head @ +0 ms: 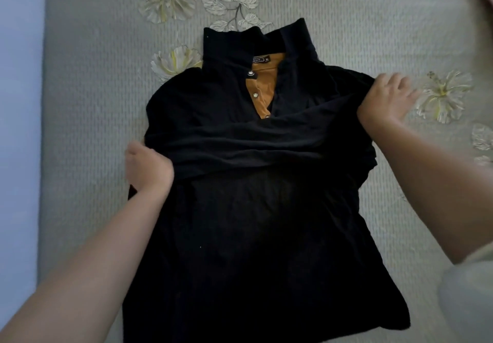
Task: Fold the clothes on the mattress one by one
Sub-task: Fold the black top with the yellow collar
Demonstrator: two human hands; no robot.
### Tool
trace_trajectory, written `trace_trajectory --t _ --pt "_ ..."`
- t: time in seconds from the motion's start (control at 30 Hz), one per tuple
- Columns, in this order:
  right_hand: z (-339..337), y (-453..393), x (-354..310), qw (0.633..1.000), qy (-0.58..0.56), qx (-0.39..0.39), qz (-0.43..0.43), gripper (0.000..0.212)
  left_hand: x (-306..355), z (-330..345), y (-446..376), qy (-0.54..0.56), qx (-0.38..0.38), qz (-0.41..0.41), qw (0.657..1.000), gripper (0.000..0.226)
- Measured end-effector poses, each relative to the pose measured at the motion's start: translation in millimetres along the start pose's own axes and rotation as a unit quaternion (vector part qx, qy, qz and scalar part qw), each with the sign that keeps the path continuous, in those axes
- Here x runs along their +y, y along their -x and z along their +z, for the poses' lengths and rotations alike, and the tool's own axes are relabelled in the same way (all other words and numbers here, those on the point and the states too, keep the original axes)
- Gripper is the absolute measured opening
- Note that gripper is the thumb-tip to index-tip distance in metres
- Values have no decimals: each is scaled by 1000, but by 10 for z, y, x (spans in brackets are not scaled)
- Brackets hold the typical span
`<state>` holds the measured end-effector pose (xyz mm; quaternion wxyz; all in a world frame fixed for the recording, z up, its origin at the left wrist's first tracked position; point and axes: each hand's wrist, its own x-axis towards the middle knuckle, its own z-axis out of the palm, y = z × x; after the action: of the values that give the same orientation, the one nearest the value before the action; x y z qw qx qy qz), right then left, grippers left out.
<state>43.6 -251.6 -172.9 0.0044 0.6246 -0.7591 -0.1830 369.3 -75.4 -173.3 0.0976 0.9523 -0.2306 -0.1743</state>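
One grey quilted mattress (346, 22) printed with pale cream flowers fills the view. Five flower or leaf prints are plainly visible around the garment; further partial ones sit at the right edge.

One black polo shirt (253, 236) with a mustard-brown inner placket and collar lining lies front-up at the centre of the mattress, collar away from the person, hem nearest the camera. Its collar stands raised and open. A band of its cloth crosses the chest, drawn taut between the two hands. Three small pale buttons show on the placket; one woven label sits inside the neck, text too small to read.

Two bare hands are present. The left hand (149, 166) is at the shirt's left side, fingers curled into the cloth and gripping it. The right hand (384, 100) is at the shirt's right shoulder, thumb side holding the cloth edge, remaining fingers spread toward the mattress.

One pale sleeve (469, 289) shows at the right forearm.

One pink object, partly cut off, sits at the top right corner.
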Motion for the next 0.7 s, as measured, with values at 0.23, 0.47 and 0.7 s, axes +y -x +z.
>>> trace_trajectory --t 0.23,0.47,0.7 --pt "271 1147 -379 935 -164 57 -309 53 -248 182 271 -128 -41 312 941 58" --pt "710 1332 -289 937 -129 -34 -323 56 -382 288 155 -178 -173 284 926 67" --pt "606 1422 -338 961 -55 -86 -259 57 -997 -23 618 -52 -104 191 975 70"
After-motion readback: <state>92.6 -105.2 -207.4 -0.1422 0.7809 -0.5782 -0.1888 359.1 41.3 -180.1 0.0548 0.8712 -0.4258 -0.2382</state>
